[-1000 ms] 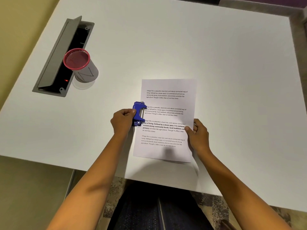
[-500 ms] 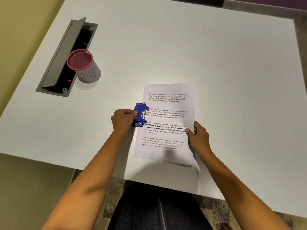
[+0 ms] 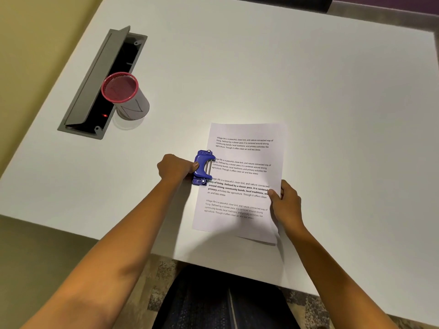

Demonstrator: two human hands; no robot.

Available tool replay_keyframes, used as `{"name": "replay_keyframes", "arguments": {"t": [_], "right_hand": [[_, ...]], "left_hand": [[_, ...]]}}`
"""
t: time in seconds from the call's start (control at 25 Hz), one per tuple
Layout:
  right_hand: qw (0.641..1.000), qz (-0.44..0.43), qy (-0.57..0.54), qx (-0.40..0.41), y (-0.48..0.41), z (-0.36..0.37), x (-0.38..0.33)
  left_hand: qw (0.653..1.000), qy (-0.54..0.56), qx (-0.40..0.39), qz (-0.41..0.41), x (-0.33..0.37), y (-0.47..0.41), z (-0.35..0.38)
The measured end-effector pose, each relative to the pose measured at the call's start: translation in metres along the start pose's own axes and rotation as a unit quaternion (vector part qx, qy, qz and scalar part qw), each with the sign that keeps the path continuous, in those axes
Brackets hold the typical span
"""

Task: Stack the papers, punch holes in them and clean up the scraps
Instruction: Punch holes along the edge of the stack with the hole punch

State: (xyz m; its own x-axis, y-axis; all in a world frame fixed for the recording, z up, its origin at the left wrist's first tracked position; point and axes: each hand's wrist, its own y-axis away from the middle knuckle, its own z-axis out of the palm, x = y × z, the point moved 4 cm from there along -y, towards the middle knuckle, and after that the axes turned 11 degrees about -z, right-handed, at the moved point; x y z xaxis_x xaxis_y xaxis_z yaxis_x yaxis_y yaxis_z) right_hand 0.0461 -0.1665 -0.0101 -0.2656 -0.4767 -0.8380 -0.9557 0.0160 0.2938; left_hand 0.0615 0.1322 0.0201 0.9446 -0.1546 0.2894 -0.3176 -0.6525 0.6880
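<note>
Papers [image 3: 242,181] sit as one squared stack on the white table [image 3: 308,79], near its front edge, roughly at 6 o'clock from table centre; a lower sheet peeks out along the stack's bottom right edge, so stacking looks done or close to it. Blue hole punch [image 3: 202,167] is seated on the stack's left edge, about 9 o'clock from the page middle, mouth over the margin between the second and third text blocks. Left hand [image 3: 175,168] is curled around the punch from the 9 o'clock side, fingers closed on its body; I can't tell whether the lever is pressed down. Right hand [image 3: 286,204] pinches the right edge of the stack at about 4 o'clock, thumb on top, other fingers underneath and mostly hidden. No holes visible in the margin, though the punch covers the spot where they would be, so I can't confirm any punch has landed. No scraps visible on the table. My read: we're in the punching step, alignment done; the cut itself is unconfirmed and cleanup isn't started. Pink-rimmed mesh cup [image 3: 124,96] stands well apart at 10 o'clock from the stack, right beside the open cable hatch [image 3: 95,86] in the tabletop; likely candidate for the scraps, but that's a guess.
</note>
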Motion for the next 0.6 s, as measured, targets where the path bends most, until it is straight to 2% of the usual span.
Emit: {"name": "replay_keyframes", "arguments": {"t": [0.12, 0.4, 0.6], "right_hand": [[1.000, 0.001, 0.004, -0.004, 0.000, 0.002, 0.000], [1.000, -0.017, 0.011, -0.001, -0.002, 0.002, 0.001], [0.999, -0.028, 0.009, 0.013, -0.002, 0.003, 0.000]], "left_hand": [[1.000, -0.015, 0.017, -0.003, 0.003, -0.005, 0.003], [0.999, -0.048, -0.008, -0.023, 0.007, -0.018, 0.003], [0.998, -0.052, 0.013, -0.020, 0.008, -0.023, 0.007]]}}
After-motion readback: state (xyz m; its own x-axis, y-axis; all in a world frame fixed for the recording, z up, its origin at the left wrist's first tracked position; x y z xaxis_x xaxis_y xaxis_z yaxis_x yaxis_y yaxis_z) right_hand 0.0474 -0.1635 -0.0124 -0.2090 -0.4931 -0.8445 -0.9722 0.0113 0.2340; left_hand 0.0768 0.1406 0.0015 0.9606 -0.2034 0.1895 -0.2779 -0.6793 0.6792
